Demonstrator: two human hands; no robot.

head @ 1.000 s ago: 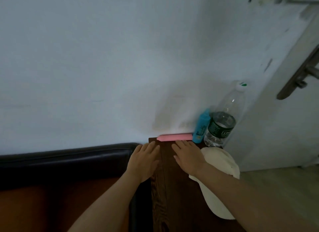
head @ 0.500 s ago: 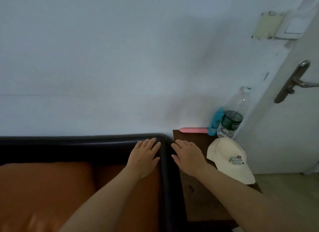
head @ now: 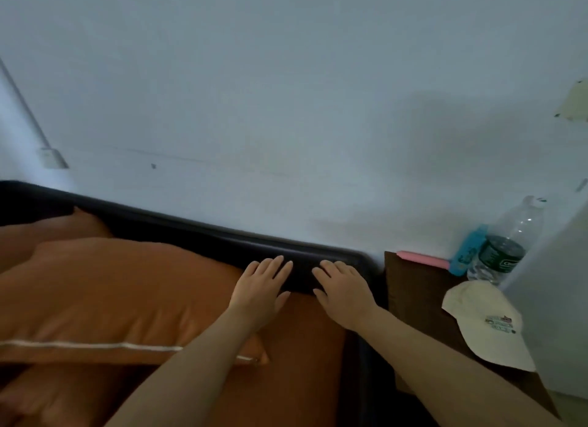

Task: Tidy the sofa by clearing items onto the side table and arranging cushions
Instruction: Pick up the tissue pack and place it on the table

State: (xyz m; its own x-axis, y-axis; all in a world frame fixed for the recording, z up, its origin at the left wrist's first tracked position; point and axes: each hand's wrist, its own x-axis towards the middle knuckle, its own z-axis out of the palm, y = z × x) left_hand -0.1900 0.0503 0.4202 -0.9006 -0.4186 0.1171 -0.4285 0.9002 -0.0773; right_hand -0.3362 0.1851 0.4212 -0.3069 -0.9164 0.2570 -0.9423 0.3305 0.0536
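Bare of any load, the left hand (head: 261, 291) and the right hand (head: 343, 291) reach side by side over the sofa (head: 222, 239), each grip spread with straight fingers, empty, fingertips over the black padded back edge; whether they touch it cannot be told. Just left of the left hand an orange cushion (head: 111, 296) with pale piping lies on the seat, another orange cushion (head: 47, 229) behind it. Right of the sofa arm stands the dark wooden tabletop (head: 413, 286), carrying a cream cap (head: 483, 325), a clear water bottle (head: 506, 245), a blue object (head: 467, 251) and a pink stick (head: 423, 257) along the wall.
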